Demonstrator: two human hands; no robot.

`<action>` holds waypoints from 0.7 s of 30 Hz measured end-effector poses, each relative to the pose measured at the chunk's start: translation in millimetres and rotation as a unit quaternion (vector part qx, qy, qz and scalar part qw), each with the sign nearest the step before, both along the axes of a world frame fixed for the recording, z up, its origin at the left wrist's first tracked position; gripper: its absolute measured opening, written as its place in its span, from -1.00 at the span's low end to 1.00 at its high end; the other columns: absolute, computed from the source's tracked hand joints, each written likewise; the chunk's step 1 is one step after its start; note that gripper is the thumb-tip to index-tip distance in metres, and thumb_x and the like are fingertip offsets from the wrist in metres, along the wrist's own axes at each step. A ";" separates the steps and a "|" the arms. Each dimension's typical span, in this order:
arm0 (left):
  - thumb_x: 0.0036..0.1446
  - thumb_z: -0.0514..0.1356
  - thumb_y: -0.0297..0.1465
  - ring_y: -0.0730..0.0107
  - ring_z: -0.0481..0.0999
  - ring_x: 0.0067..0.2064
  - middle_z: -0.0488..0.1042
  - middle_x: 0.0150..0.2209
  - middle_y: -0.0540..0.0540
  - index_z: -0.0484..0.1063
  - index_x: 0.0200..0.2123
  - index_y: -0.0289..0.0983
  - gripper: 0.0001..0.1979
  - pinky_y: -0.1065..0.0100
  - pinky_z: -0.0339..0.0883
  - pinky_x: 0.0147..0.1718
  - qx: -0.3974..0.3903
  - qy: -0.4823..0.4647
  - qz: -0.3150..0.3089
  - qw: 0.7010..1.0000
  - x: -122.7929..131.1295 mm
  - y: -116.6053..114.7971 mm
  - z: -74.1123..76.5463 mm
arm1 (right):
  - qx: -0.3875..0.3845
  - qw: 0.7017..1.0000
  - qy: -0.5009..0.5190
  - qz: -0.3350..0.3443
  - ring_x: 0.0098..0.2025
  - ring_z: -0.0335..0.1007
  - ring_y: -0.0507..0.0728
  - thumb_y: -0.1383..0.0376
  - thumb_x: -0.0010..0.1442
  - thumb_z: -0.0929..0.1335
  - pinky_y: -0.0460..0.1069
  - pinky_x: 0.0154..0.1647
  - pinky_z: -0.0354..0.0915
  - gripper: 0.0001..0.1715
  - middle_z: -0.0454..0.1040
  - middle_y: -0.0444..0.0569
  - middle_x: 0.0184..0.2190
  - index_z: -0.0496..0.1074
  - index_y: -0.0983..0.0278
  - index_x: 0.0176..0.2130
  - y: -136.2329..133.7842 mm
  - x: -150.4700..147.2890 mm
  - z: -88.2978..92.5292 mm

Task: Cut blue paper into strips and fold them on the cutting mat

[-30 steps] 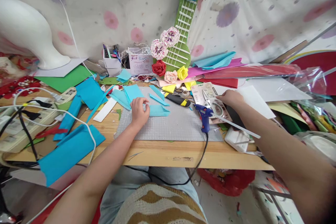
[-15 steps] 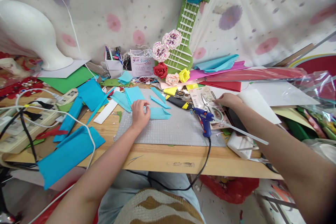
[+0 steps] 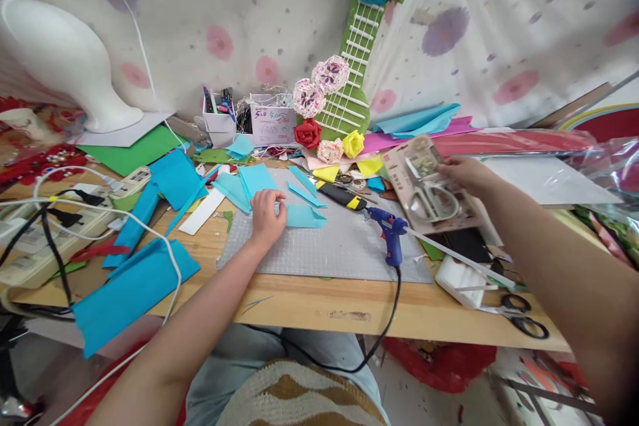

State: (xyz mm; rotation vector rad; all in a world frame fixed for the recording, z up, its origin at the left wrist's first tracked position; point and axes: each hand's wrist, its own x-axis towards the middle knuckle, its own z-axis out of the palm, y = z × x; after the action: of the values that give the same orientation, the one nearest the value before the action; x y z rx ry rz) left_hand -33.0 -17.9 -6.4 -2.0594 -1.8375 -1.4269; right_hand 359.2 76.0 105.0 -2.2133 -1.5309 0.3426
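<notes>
My left hand [image 3: 268, 218] rests on the grey cutting mat [image 3: 319, 256], fingers curled over the left end of a light blue crepe paper piece [image 3: 307, 216]. More light blue strips [image 3: 304, 188] lie just beyond it. On the right, my right hand [image 3: 462, 173] grips the far right edge of a printed card package [image 3: 399, 158], partly raised and tilted. Light-handled scissors [image 3: 434, 203] lie against the card; whether they are fastened to it I cannot tell. A blue glue gun [image 3: 392, 233] with a long glue stick sits beside the package, and a black-and-yellow cutter knife [image 3: 339, 196] lies behind it.
Black-handled scissors [image 3: 524, 319] lie near the front right edge. At the left are a power strip [image 3: 30, 266] with cords and darker blue paper [image 3: 132, 293]. A green guitar shape [image 3: 352, 80] with paper flowers leans at the back, near a white head form [image 3: 74, 60].
My right hand has shifted right and lifted the card package with the scissors, which tilt differently now. Black-handled scissors have come into fuller view. My left hand stays in place.
</notes>
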 end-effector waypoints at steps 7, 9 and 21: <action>0.01 0.10 -0.54 0.34 0.39 -0.24 0.37 -0.30 -0.09 0.28 -0.33 -0.23 -0.86 0.29 0.28 -0.21 -0.001 -0.139 -0.063 0.988 -2.3 11.5 14.8 | 0.070 0.996 0.047 -0.032 -0.58 0.14 -0.10 0.25 0.18 0.33 -0.05 -0.46 0.16 -0.73 0.34 -0.04 -0.47 0.39 0.32 -0.12 -14.9 -9.0 91.4; 0.06 0.12 -0.45 0.40 0.42 -0.26 0.39 -0.20 -0.10 0.30 -0.25 -0.24 -0.86 0.33 0.31 -0.24 -0.042 -0.228 -0.090 0.969 -3.8 18.6 31.0 | 0.034 0.999 0.006 0.040 -0.55 0.15 -0.10 0.20 0.18 0.33 -0.04 -0.45 0.14 -0.68 0.34 -0.06 -0.47 0.39 0.30 -0.08 -18.4 -35.5 110.5; 0.04 0.23 -0.43 0.47 0.49 -0.49 0.50 -0.53 -0.06 0.46 -0.43 -0.36 -0.91 0.46 0.38 -0.45 -0.396 -0.529 -0.235 0.713 -74.6 -19.2 78.3 | -0.124 0.876 -0.015 0.465 -0.54 0.09 -0.05 0.14 0.09 0.37 -0.10 -0.51 0.04 -0.79 0.25 -0.15 -0.56 0.43 0.25 -0.39 -31.8 -233.4 62.3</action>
State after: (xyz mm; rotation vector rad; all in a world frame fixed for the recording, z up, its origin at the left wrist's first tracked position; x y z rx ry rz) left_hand -107.5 -37.1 71.9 -2.3349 -2.8413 -2.7828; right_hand 125.7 44.2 167.3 -1.4574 -2.6099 0.8159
